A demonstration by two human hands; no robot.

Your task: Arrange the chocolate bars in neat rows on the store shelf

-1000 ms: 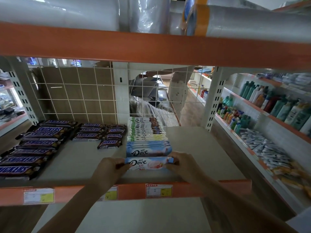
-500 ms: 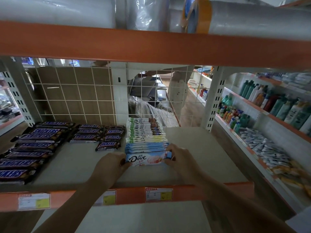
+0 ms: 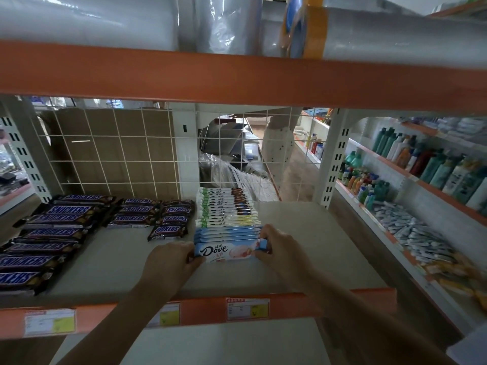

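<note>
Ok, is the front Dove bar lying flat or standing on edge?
Tilted, leaning back against the Dove row. The front Dove bar shows its face, left hand and right hand gripping its ends.

The Dove bar (image 3: 228,252) between my hands is pale blue and white with dark blue lettering and a pink patch toward its right end; behind it the row runs through plain light-blue wrappers (image 3: 228,232), then white ones (image 3: 226,206) edged in green at the left with brown at the right. To my left the Snickers bars (image 3: 44,239) are dark brown with blue lettering outlined in white. The shelf (image 3: 329,248) is pale grey-beige with an orange front rail (image 3: 205,310) carrying white-and-yellow price tags (image 3: 247,308), and a white wire grid (image 3: 110,156) backs it over brown cardboard.
</note>
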